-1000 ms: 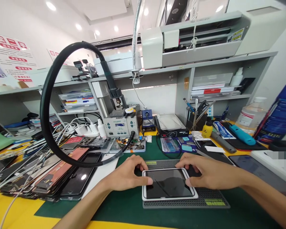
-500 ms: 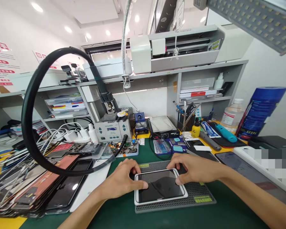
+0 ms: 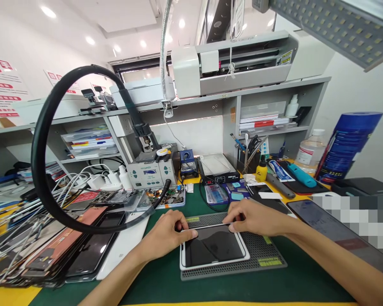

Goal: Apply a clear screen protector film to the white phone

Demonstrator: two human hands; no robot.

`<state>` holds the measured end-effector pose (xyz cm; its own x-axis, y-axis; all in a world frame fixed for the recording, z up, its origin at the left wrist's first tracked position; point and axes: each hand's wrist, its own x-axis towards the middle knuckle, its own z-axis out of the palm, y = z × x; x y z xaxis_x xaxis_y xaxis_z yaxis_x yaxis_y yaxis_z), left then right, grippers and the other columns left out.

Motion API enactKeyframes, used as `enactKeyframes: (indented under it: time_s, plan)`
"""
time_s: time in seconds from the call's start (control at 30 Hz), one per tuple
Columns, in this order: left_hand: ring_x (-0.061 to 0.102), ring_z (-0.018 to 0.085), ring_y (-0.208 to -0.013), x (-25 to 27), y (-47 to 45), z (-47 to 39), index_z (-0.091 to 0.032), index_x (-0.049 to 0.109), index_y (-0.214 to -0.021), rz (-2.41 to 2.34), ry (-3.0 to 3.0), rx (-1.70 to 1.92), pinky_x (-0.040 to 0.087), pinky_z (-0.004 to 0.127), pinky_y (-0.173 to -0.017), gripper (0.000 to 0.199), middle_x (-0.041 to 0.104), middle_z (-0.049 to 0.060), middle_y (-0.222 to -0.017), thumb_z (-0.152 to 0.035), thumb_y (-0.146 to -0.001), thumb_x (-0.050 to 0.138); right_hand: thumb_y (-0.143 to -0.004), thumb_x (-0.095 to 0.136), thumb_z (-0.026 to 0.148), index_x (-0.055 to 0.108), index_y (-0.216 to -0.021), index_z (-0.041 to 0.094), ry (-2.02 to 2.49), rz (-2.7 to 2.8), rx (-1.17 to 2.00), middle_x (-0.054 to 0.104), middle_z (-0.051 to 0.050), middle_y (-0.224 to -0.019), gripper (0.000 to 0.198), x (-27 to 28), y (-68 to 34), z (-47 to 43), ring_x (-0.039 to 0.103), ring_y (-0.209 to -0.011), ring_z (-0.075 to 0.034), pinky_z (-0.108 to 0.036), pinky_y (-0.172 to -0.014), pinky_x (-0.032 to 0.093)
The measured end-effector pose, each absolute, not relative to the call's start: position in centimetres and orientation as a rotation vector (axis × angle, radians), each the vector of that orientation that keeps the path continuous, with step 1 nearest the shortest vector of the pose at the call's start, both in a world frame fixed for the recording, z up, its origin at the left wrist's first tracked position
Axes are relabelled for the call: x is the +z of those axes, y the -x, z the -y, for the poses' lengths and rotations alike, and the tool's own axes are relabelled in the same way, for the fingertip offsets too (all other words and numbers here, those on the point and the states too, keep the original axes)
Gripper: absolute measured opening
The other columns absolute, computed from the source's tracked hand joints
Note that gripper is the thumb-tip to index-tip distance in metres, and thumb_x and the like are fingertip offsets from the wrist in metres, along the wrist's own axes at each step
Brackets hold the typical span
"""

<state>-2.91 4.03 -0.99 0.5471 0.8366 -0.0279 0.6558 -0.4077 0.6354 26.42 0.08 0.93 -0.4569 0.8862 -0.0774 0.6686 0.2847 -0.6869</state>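
A white-framed tablet with a dark screen lies on a grey perforated mat. My left hand grips its far left corner, the thumb pressed flat on the glass and the fingers curled behind the edge. At the far right corner, my right hand pinches the rim between thumb and bent fingers. The fingertips of both hands are partly hidden.
A black hose loops over the left side from a hot-air station. Stacked screens lie at left. A circuit-board tray and yellow bottle stand behind; another large screen lies at right.
My right thumb has slid from the tablet's right side up toward its far right corner. My left thumb has shifted slightly toward the far edge. The tablet remains on the mat.
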Motion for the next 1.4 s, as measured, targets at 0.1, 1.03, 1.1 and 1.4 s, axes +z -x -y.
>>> enactKeyframes:
  time_s: [0.1, 1.03, 1.1, 1.4]
  plan:
    - [0.053, 0.019, -0.082, -1.0, 2.8, -4.0, -0.02, 0.059, -0.077, -1.201, -2.183, 0.405, 0.037, 0.028, -0.068, 0.042, 0.056, 0.001, -0.081, -0.062, -0.081, 0.063, -0.087, 0.063, 0.042, 0.082, -0.094, 0.023, 1.406, 2.227, 0.939, 0.07, -0.007, -0.102, 0.027, 0.6, -26.4, -0.3, 0.065, -0.085, -0.024, -0.031, -0.073, 0.048]
    - [0.051, 0.022, -0.091, -0.5, 2.7, -3.6, -0.021, 0.061, -0.085, -1.21, -2.174, 0.356, 0.036, 0.028, -0.073, 0.043, 0.056, 0.002, -0.093, -0.061, -0.072, 0.072, -0.083, 0.066, 0.04, 0.077, -0.093, 0.022, 1.458, 2.176, 0.841, 0.068, -0.005, -0.09, 0.024, 1.0, -25.8, 0.4, 0.063, -0.076, -0.02, -0.026, -0.061, 0.043]
    - [0.051, 0.024, -0.094, -0.4, 2.6, -3.3, -0.022, 0.058, -0.086, -1.263, -2.178, 0.317, 0.036, 0.029, -0.074, 0.047, 0.056, 0.002, -0.095, -0.062, -0.068, 0.074, -0.078, 0.071, 0.041, 0.075, -0.098, 0.022, 1.472, 2.186, 0.839, 0.066, -0.005, -0.093, 0.028, 0.9, -25.7, 0.4, 0.062, -0.079, -0.021, -0.026, -0.063, 0.044]
    - [0.054, 0.025, -0.086, 0.2, 0.4, -3.3, -0.021, 0.05, -0.068, -1.493, -2.174, 0.294, 0.031, 0.029, -0.066, 0.052, 0.058, 0.002, -0.081, -0.069, -0.068, 0.069, -0.078, 0.071, 0.04, 0.071, -0.092, 0.025, 1.543, 2.179, 0.792, 0.063, -0.002, -0.092, 0.021, 0.2, -25.1, 0.6, 0.058, -0.081, -0.02, -0.026, -0.067, 0.042]
